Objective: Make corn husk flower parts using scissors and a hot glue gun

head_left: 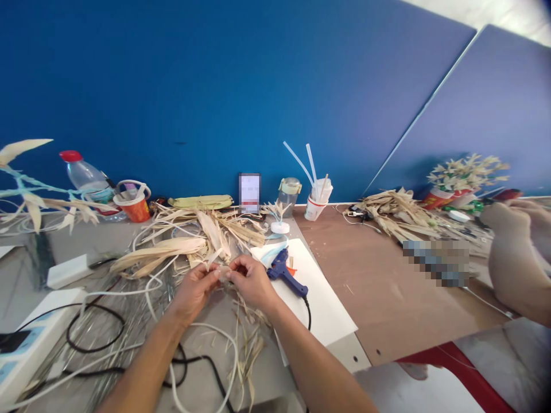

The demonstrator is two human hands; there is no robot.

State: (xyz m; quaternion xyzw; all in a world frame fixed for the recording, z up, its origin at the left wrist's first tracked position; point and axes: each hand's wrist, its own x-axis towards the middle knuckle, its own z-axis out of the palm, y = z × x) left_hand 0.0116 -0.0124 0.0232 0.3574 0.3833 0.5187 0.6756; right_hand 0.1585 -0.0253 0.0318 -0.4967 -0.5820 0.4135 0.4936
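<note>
Between my two hands is a small piece of pale dried corn husk, pinched from both sides. My left hand grips its left side with thumb and fingertips. On the right, the thumb and index finger of my right hand are closed on the same piece. Just beyond my fingers lies a heap of dried husks. A blue glue gun rests on white paper beside my right hand. Narrow husk scraps are scattered on the table below my hands.
White and black cables and a power strip crowd the left side. Along the wall stand a bottle, an orange cup, a phone, a jar and a cup of glue sticks. Another person's arm is at right.
</note>
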